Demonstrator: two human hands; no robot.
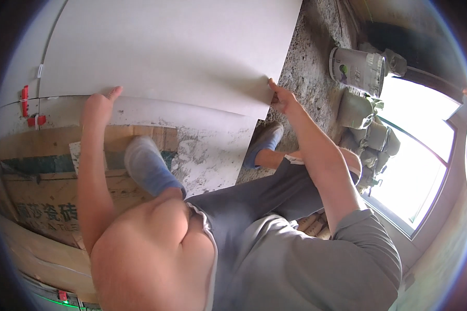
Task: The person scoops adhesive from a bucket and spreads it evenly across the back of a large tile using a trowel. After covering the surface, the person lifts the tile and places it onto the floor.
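A large pale tile (166, 46) fills the upper middle, its near edge standing slightly above a second pale tile surface (202, 122). At that near edge, toward the left, my left hand (99, 106) grips with the thumb on top; its other fingers are mostly hidden. My right hand (283, 97) is closed on the tile's right edge close to the near corner, fingers partly out of sight beneath. Red tile-levelling wedges (25, 101) sit at the joint left of my left hand, and a small white clip (40, 71) stands in the seam farther up.
Flattened cardboard (41, 192) lies at the lower left under my foot. Rough, speckled ground (314, 67) runs along the tile's right side. A whitish bucket (355, 67) and several stuffed sacks (360, 111) stand at the right, by a bright glazed opening (420, 160).
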